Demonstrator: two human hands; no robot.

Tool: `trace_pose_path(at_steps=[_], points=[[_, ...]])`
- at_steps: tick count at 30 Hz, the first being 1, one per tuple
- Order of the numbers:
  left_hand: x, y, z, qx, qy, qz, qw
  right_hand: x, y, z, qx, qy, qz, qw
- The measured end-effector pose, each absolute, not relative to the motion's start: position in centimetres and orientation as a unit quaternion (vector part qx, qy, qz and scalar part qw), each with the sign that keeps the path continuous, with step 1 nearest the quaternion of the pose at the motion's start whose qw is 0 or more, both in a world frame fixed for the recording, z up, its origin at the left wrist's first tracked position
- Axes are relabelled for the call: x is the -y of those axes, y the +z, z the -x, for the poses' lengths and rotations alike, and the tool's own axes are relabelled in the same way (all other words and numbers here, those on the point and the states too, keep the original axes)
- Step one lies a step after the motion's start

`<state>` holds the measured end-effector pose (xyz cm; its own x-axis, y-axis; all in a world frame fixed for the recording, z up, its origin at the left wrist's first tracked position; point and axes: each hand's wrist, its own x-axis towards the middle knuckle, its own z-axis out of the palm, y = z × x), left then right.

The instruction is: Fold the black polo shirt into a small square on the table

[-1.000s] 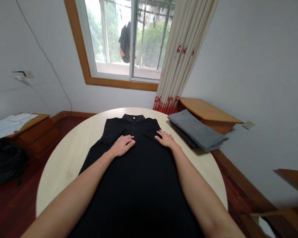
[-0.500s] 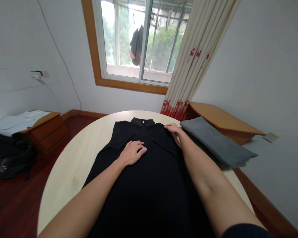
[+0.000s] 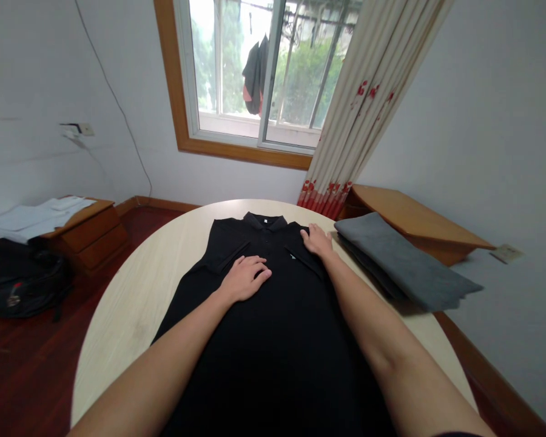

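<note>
Found: black short-sleeved polo shirt (image 3: 273,346), flat on round pale wooden table (image 3: 127,291), dark collar (image 3: 277,224) toward twelve; small pale chest mark (image 3: 293,256) newly exposed.
Moved right hand (image 3: 317,241) to shoulder edge, one o'clock, fingers parted, no grip visible; kept left hand (image 3: 244,278) flat toward eleven, thumb wide; judged inward-folded sleeve (image 3: 295,243) adjusted. Lay at two: grey folded cloth (image 3: 400,261).

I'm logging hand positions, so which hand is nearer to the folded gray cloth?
Right. The right hand rests just beside the gray cloth; the left hand lies mid-shirt, farther away.
</note>
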<state>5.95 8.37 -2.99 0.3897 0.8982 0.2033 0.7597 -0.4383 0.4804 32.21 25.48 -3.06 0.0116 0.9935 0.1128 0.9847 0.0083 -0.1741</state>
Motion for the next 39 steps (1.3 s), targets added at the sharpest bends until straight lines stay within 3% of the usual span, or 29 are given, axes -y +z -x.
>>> trace_pose_path(at_steps=[6,13,27,34,39], points=[[-8.4,-3.2,-5.9,-0.501,0.221,-0.824,0.146,-19.3,-3.0,-29.9,0.738,0.011,0.67,0.079],[-8.5,-3.6,-5.7,-0.492,0.214,-0.835,0.126,-12.6,-3.7,-30.3,0.704,0.005,0.701,0.112],[-6.0,-3.2,-6.3,-0.527,0.196,-0.823,0.085,-9.2,-4.5,-35.9,0.698,0.029,0.712,0.073],[-13.0,-2.4,0.4,-0.634,0.193,-0.746,0.063,-9.9,-3.0,-36.0,0.695,0.039,0.718,0.006],[-17.8,-3.1,3.3,-0.651,0.134,-0.743,0.079,-13.5,-0.7,-33.5,0.719,0.045,0.691,0.056]])
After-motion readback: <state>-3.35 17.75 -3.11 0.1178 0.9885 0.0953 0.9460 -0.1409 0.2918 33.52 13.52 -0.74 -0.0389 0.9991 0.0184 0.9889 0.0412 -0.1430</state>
